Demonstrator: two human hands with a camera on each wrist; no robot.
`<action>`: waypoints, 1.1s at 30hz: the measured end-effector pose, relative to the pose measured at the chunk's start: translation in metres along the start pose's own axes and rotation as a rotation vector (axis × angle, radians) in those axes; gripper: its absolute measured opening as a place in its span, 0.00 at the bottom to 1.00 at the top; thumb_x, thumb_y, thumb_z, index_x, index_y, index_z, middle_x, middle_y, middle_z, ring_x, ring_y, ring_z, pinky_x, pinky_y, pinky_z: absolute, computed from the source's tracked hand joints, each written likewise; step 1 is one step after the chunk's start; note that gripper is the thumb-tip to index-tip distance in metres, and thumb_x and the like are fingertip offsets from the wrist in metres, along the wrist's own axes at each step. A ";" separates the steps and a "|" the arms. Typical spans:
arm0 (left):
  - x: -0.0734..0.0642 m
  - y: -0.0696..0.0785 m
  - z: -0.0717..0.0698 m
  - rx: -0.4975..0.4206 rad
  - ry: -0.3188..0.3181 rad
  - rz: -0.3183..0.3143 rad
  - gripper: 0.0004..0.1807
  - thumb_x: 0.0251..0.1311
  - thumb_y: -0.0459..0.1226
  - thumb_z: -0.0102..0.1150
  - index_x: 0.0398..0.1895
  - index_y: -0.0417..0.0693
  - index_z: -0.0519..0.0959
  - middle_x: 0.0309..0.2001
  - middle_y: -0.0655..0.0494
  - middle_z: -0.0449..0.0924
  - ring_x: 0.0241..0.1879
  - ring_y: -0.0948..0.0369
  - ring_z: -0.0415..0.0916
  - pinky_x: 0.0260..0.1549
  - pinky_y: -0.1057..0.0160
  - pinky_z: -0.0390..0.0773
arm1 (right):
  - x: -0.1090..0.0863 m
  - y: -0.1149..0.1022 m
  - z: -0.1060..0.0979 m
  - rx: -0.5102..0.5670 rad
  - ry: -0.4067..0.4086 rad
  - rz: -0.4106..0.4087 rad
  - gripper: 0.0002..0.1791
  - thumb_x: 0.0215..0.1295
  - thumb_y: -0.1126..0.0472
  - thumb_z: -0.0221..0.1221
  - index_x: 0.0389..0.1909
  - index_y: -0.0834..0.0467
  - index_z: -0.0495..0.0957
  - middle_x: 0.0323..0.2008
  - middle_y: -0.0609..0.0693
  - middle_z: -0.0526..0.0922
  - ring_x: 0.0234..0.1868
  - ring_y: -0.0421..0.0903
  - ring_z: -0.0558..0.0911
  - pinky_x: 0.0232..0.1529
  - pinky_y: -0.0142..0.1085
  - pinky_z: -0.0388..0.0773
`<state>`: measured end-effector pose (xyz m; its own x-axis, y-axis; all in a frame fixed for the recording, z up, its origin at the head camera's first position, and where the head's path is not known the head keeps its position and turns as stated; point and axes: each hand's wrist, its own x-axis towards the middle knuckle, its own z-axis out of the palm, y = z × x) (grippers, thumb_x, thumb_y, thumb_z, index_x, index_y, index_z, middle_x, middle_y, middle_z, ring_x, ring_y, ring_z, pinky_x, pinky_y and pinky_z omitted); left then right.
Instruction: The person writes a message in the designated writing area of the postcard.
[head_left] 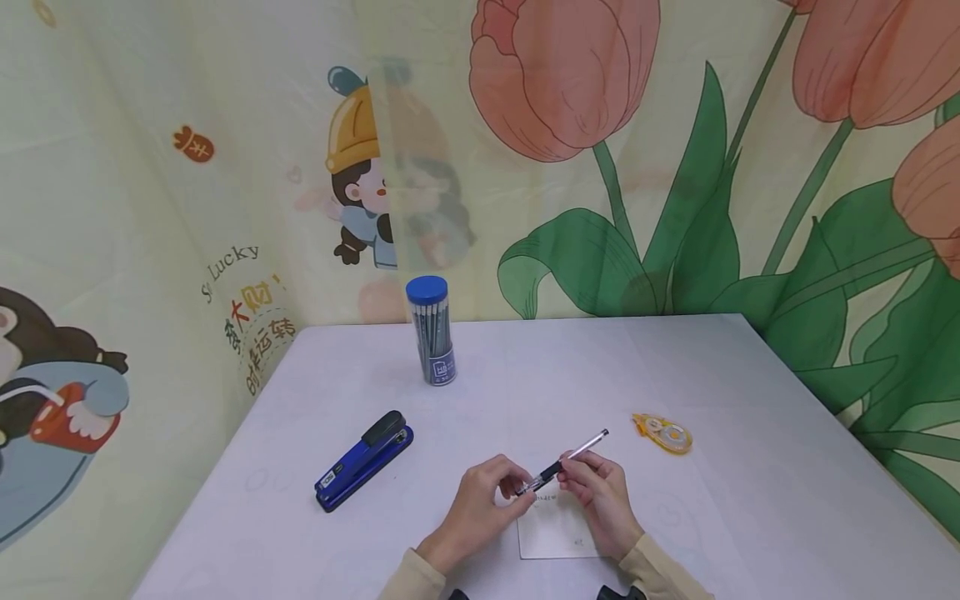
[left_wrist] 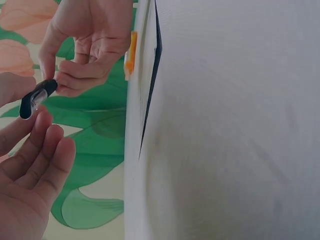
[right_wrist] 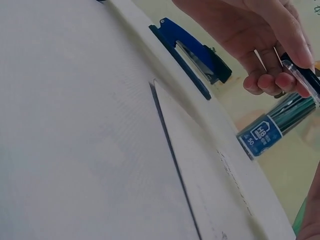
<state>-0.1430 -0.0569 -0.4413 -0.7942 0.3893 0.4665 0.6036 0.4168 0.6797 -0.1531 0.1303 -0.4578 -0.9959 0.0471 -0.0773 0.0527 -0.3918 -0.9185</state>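
Observation:
A pen (head_left: 585, 445) with a clear barrel and black grip is held slanted above a small sheet of paper (head_left: 551, 537). My left hand (head_left: 483, 506) pinches its lower end between thumb and index finger. Farther up, near the black part, my right hand (head_left: 603, 502) holds the same pen with its fingertips. In the left wrist view the pen's dark end (left_wrist: 37, 97) sits between the left fingers, whose other fingers are loosely bent. Handwriting shows on the paper, part of which the right hand hides.
Left of the hands lies a blue stapler (head_left: 363, 460). A clear tub of pencils with a blue lid (head_left: 431, 329) stands toward the back of the white table (head_left: 255, 533). At the right is an orange correction tape (head_left: 663, 433). Printed curtains hang behind.

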 end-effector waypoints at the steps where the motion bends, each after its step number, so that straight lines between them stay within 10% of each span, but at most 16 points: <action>1: 0.000 0.001 0.000 -0.001 -0.007 0.000 0.06 0.53 0.31 0.67 0.34 0.43 0.81 0.28 0.59 0.77 0.28 0.72 0.70 0.27 0.68 0.77 | 0.000 0.000 0.000 0.003 -0.007 -0.007 0.06 0.59 0.73 0.55 0.37 0.69 0.76 0.29 0.49 0.80 0.27 0.38 0.79 0.30 0.26 0.78; 17: -0.003 0.002 0.000 0.003 -0.083 0.000 0.06 0.56 0.34 0.66 0.35 0.43 0.81 0.29 0.59 0.77 0.28 0.68 0.72 0.29 0.73 0.75 | 0.007 -0.010 -0.016 -0.055 -0.050 0.059 0.05 0.60 0.73 0.54 0.31 0.62 0.77 0.33 0.53 0.80 0.27 0.39 0.78 0.31 0.28 0.78; 33: -0.005 -0.005 -0.015 0.064 -0.092 -0.105 0.07 0.57 0.34 0.65 0.37 0.42 0.81 0.31 0.61 0.77 0.31 0.69 0.71 0.32 0.71 0.76 | 0.021 -0.045 -0.061 -0.458 -0.256 0.149 0.15 0.67 0.63 0.55 0.47 0.72 0.74 0.37 0.49 0.83 0.31 0.37 0.78 0.36 0.29 0.79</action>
<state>-0.1431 -0.0736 -0.4382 -0.8454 0.4129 0.3388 0.5227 0.5096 0.6834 -0.1720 0.2046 -0.4415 -0.9582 -0.2264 -0.1752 0.1644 0.0658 -0.9842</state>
